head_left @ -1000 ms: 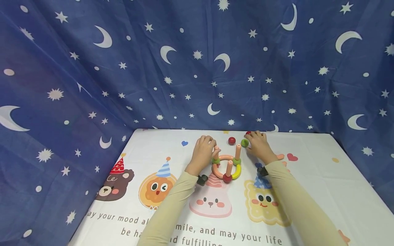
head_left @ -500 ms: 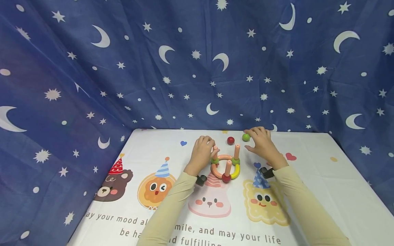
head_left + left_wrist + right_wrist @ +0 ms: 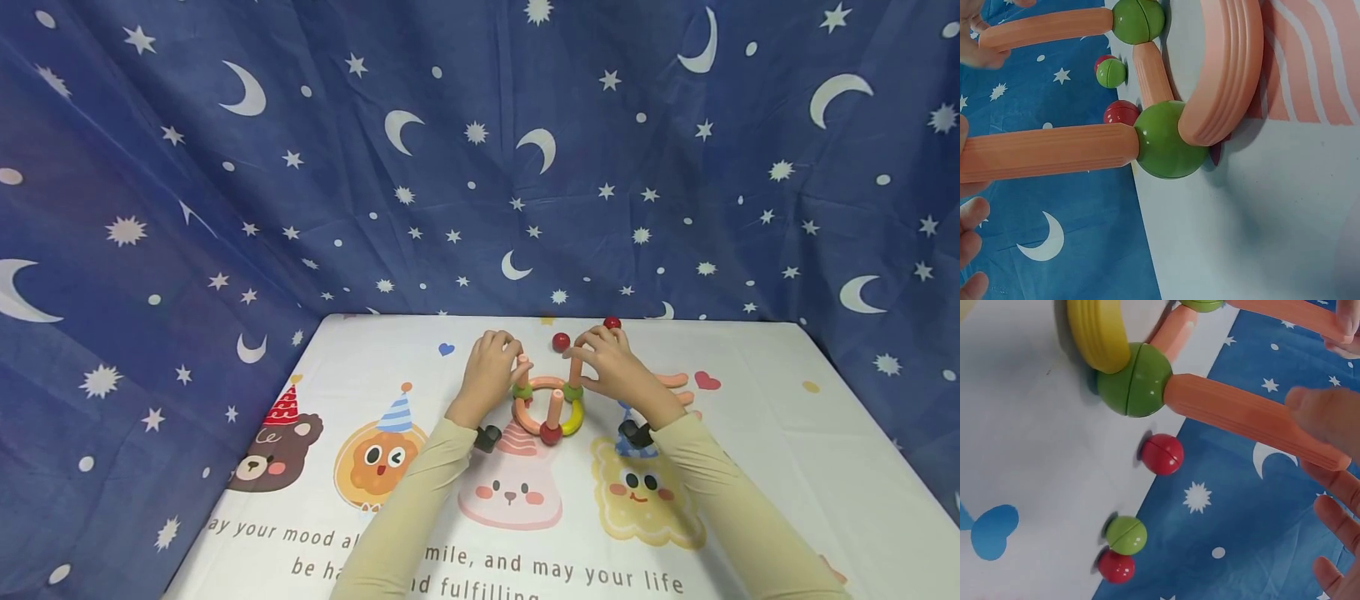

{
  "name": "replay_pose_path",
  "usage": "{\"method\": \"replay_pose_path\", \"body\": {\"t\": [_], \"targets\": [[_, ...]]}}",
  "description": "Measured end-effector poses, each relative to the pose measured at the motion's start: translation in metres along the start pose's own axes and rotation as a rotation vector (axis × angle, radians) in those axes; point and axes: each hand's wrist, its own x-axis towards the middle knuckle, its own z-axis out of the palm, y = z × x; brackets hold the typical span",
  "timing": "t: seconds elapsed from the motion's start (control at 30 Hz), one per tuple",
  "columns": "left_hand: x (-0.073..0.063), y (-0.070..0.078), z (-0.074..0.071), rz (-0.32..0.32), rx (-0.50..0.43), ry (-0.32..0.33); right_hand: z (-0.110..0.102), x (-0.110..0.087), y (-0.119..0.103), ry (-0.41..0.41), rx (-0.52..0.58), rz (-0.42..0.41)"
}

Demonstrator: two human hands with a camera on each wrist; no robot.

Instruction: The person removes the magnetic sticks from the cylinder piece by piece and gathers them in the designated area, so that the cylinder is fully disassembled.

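Observation:
A ring frame of curved peach pieces and one yellow curved piece (image 3: 575, 417) lies on the table, joined by green balls and a red ball (image 3: 551, 433). Peach rods stand upright from these joints. My left hand (image 3: 489, 375) pinches the top of the left rod (image 3: 1047, 153) between thumb and finger. At the rear right rod (image 3: 1235, 412), my right hand (image 3: 618, 371) has its thumb on one side and fingers on the other, near the top. The front rod (image 3: 555, 408) stands untouched between the hands.
Behind the ring lie loose balls: a red one (image 3: 561, 342), another red one (image 3: 612, 323) and a green one (image 3: 1126, 535), hidden by my right hand in the head view. Loose peach pieces (image 3: 672, 381) lie beside my right wrist. A blue curtain (image 3: 480, 167) backs the table.
My right hand has left the loose green ball, which shifted slightly backward, and moved left and toward me onto the rear right rod. My left hand has stayed at its rod.

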Motion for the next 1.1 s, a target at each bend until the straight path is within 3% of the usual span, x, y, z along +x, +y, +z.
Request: {"method": "replay_pose_path", "body": {"t": [0.5,0.8,1.1], "targets": [[0.001,0.000,-0.002,0.000,-0.003,-0.020,0.003,-0.015,0.010,0.041,-0.028,-0.036],[0.004,-0.001,-0.005,0.020,0.008,-0.030,0.008,-0.009,0.011,0.105,0.001,-0.075],[0.004,0.000,-0.004,0.036,0.009,-0.022,0.007,-0.002,0.006,0.102,-0.019,-0.002]]}}
